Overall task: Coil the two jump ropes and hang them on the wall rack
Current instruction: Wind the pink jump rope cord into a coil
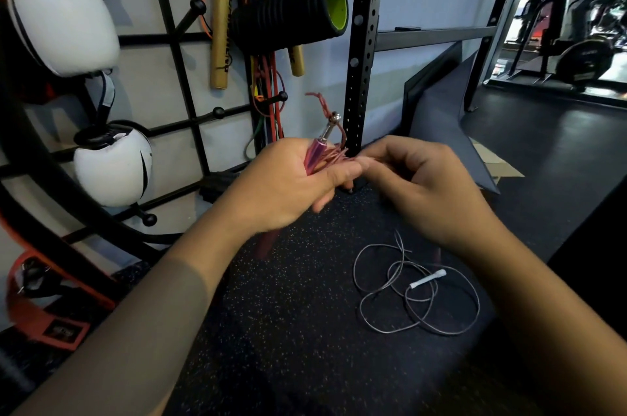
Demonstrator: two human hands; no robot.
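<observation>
My left hand (285,184) grips the pink jump rope (317,152): its pink metallic handle and several red-pink cord loops lie bunched across the palm, a silver swivel tip sticking up. My right hand (417,178) sits just right of it, fingers curled, fingertips pinching the cord strands at the bundle. The second jump rope (417,300), a thin grey cable with a white handle, lies in loose tangled loops on the black speckled floor below my right wrist. The black wall rack (190,89) with ball-tipped pegs fills the left wall.
White boxing gloves (61,15), gold sticks (222,18), a black-and-green foam roller (295,11) and coloured bands hang on the rack. A perforated black upright (359,52) stands behind my hands. A grey mat (441,116) leans at right; an orange strap (44,307) lies low left.
</observation>
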